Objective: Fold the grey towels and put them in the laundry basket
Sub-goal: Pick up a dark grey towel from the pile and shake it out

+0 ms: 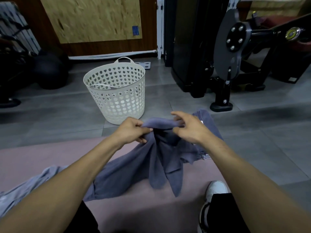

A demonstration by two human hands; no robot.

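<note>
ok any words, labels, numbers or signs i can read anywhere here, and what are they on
None can be read.
Blue sticker on the chipboard panel: print too small and blurred.
White tag on the grey towel by the right hand: too small to read.
Yellow round badge on the black machine: blurred.

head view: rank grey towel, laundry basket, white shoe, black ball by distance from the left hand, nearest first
1. Grey towel: pinched in the left hand itself.
2. Laundry basket: just ahead on the floor.
3. White shoe: right, near the body.
4. Black ball: far left, at the wall.
</note>
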